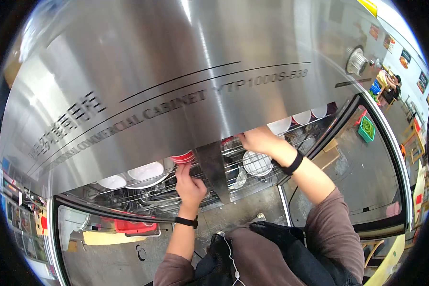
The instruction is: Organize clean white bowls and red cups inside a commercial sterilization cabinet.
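Note:
Inside a steel cabinet, a stack of red bowls shows under the upper front edge. The fingers of my left hand reach up to the stack's underside and close against it, with the thumb off to the right. My right hand reaches in past the central metal post, its fingers curled and partly hidden by the cabinet front. A bit of red shows beside those fingertips, and what they hold I cannot tell. White bowls rest on the wire rack left of my left hand.
Glass doors stand open at the left and right. More white bowls line the upper right rack, and white plates sit below. A green basket and a seated person are farther right.

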The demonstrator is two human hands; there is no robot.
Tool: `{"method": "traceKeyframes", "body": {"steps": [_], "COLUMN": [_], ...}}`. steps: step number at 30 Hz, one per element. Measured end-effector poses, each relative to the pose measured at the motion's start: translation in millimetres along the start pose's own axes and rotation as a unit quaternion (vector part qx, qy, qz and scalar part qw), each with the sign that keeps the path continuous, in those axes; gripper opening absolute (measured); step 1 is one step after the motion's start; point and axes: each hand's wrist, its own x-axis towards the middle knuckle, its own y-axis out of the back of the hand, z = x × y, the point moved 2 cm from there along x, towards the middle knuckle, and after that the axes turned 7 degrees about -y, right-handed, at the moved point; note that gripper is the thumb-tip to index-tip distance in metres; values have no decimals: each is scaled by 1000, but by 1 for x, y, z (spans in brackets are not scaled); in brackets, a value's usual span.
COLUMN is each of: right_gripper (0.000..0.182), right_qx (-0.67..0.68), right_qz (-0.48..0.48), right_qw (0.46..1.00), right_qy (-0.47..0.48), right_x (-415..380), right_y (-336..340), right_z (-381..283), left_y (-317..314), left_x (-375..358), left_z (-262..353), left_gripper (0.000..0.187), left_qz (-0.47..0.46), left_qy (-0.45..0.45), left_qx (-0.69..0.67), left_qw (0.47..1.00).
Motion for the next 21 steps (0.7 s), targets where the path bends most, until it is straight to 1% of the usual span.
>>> {"method": "traceKeyframes", "body": {"steps": [1, 4, 5, 7, 8, 9, 11, 12, 14, 15, 16, 17, 18, 21], "right_gripper": [22, 25, 25, 24, 24, 29, 28, 27, 32, 34, 36, 44, 45, 47], "right_qx": [-17, 83, 89, 59, 45, 33, -12, -35, -69, -83, -97, -107, -114, -124], "right_qz": [-54, 32, 62, 130, 164, 176, 181, 183, 179, 176, 173, 183, 175, 154], "right_qw": [998, 990, 988, 988, 985, 982, 981, 979, 978, 978, 977, 975, 975, 978], "right_qy": [-32, -108, -106, -54, -28, -51, -73, -84, -80, -77, -74, -73, -72, -70], "right_x": [-11, -49, -58, -73, -82, -92, -104, -108, -114, -115, -116, -116, -115, -109], "right_y": [1, 17, 29, 42, 48, 50, 55, 56, 57, 56, 55, 50, 49, 45], "right_z": [8, 9, 5, 10, 15, 22, 37, 44, 57, 61, 65, 70, 73, 82], "left_y": [-1, -5, -7, -11, -12, -12, -15, -15, -16, -17, -18, -19, -19, -20], "left_x": [0, -1, -1, -6, -7, -6, -10, -10, -8, -7, -8, -10, -10, -7], "left_z": [0, -1, -1, -3, -3, -2, -7, -5, -1, -2, -2, -1, -1, 4], "left_gripper": [64, 63, 63, 63, 63, 63, 64, 64, 64, 63, 62, 62, 61, 60], "left_qz": [6, 19, 24, 34, 37, 40, 48, 48, 48, 62, 59, 58, 56, 63], "left_qy": [-1, 6, 11, 35, 30, 24, 21, 37, 68, 24, 39, 54, 69, 46], "left_qx": [3, 1, -1, 4, 8, 13, 22, 19, 15, 42, 42, 42, 42, 69], "left_qw": [1000, 1000, 1000, 999, 999, 999, 998, 998, 996, 997, 997, 996, 995, 995]}}
